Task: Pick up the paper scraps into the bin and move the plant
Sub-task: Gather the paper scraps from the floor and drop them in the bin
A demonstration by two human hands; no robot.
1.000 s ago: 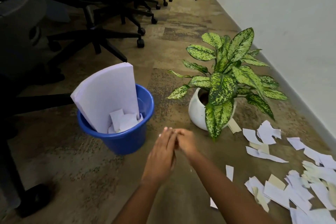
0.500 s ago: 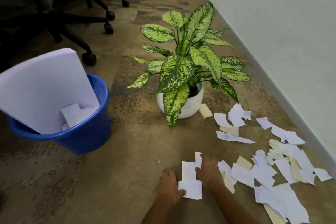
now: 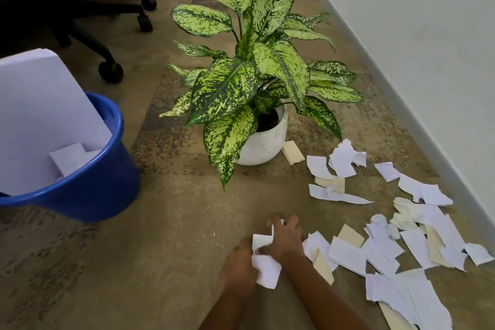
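Evidently early: left hand (image 3: 238,266) and right hand (image 3: 286,240) clutch scraps (image 3: 266,270) at bottom centre; few fill the bin (image 3: 93,195), many litter the floor (image 3: 174,262), plant (image 3: 254,75) not yet moved.

Left hand (image 3: 238,268) and right hand (image 3: 285,240) now bunch scraps (image 3: 266,270) together.

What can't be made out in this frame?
Head view:
Blue bin: contents mostly hidden by the large white sheet; left edge crops it.
Left hand and right hand: blur and the scraps between them hide the grip.
Scrap pile, lower right: cut off by the bottom edge.
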